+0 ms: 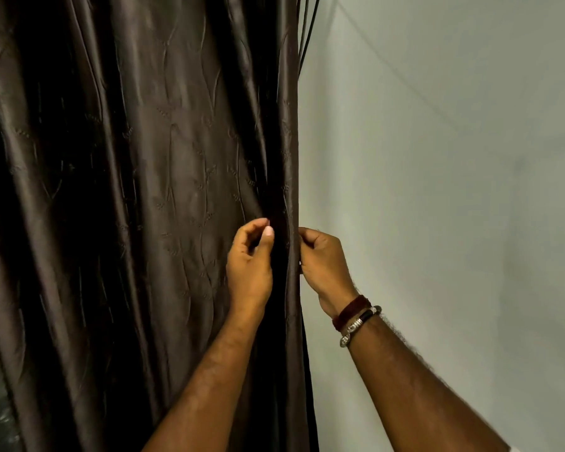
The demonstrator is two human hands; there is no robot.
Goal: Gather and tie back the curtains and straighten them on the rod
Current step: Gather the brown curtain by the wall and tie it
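Observation:
A dark brown satin curtain [137, 207] with a faint embossed pattern hangs in long folds over the left half of the view. My left hand [250, 259] is raised against a fold near the curtain's right edge, thumb and fingers curled and pinching the cloth. My right hand [322, 262] grips the curtain's right hem from the wall side, its fingers hidden behind the edge. The two hands are close together at the same height. The rod is out of view.
A pale grey-green wall [454, 190] fills the right half. Thin dark cords [307, 31] hang along the curtain's upper right edge. Bracelets [356, 318] sit on my right wrist. Something shiny shows at the bottom left corner.

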